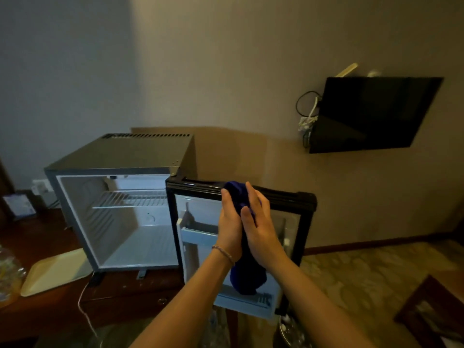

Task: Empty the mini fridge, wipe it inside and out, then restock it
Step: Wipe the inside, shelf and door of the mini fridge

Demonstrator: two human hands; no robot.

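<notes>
The grey mini fridge [120, 156] stands on a dark wooden desk [45, 237] with its black-framed door [283, 194] swung open to the right. Its inside looks empty apart from a white wire shelf [130, 198]. In front of the door's inner side, my two hands hold a dark blue cloth [247, 275] between the palms, and its lower end hangs down. My left hand [229, 222] presses against the cloth with straight fingers. My right hand [262, 229] lies on its other side with the thumb wrapped over it.
A pale tray [55, 271] lies on the desk left of the fridge, beside clear plastic bottles [7, 270]. A white cable [84, 305] hangs over the desk's front. A black TV [371, 114] is mounted on the wall at right. Patterned carpet [364, 277] covers the floor.
</notes>
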